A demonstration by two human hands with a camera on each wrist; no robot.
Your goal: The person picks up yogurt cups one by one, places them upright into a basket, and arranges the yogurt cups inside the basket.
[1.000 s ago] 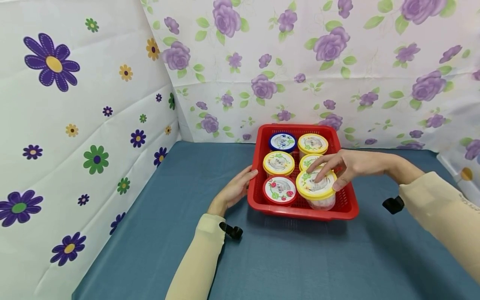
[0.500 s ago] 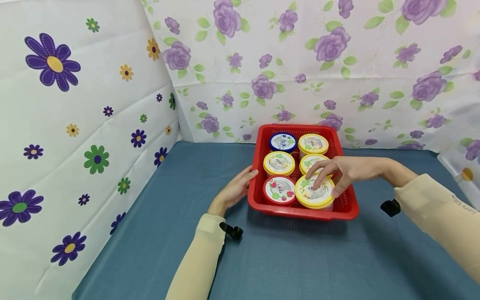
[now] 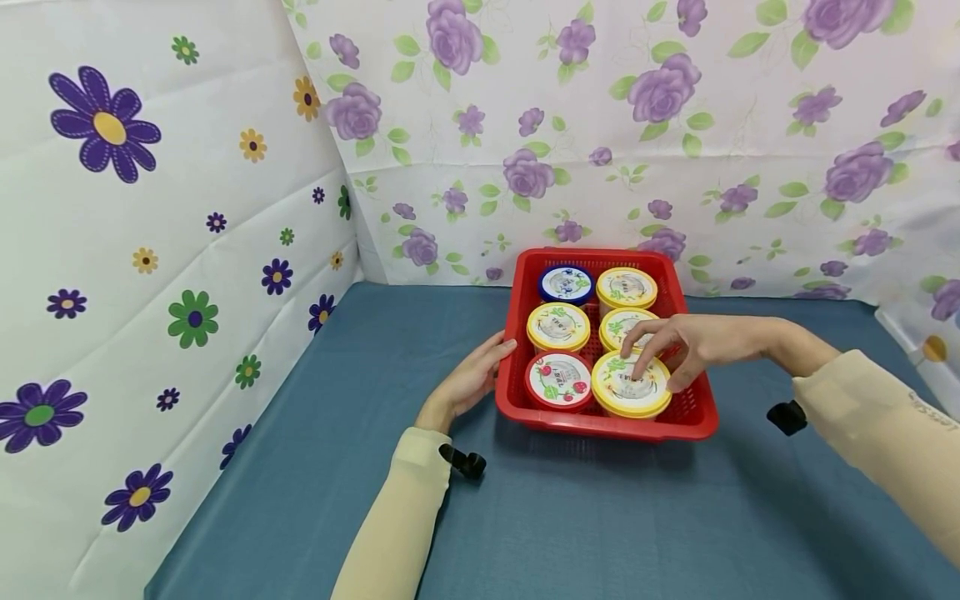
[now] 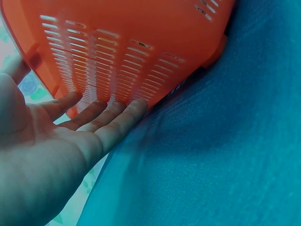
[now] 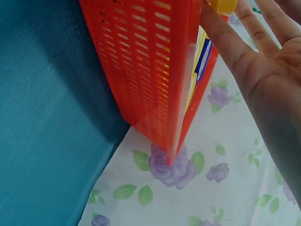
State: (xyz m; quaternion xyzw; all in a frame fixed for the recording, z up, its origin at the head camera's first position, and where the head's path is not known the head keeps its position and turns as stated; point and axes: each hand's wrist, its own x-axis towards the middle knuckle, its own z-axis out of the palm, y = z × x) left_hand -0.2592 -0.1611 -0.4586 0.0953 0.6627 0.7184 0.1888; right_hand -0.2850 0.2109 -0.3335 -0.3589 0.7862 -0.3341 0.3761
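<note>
A red plastic basket (image 3: 600, 428) holds several lidded tubs in two columns. My left hand (image 3: 467, 382) holds its left side, thumb at the rim and fingers (image 4: 123, 121) spread along the slotted outer wall. At the front right of the basket stands a yellow-lidded tub (image 3: 630, 398). From above, my right hand (image 3: 701, 346) grips it, with fingertips on the lid and the thumb at its right edge. In the right wrist view, a finger reaches over the basket rim to the yellow lid (image 5: 225, 5). Beside this tub sits a red-lidded tub (image 3: 558, 380) with a strawberry print.
Behind these are a blue-lidded tub (image 3: 566, 284) and more yellow-lidded tubs, one (image 3: 557, 326) on the left and one (image 3: 626, 287) at the back right. A blue cloth (image 3: 600, 517) covers the table. Flowered sheets (image 3: 487, 125) hang behind and at left.
The yellow-lidded tub under my right hand has gone down, from tilted and raised to level among the other tubs. My right hand has lowered with it; the left has stayed put.
</note>
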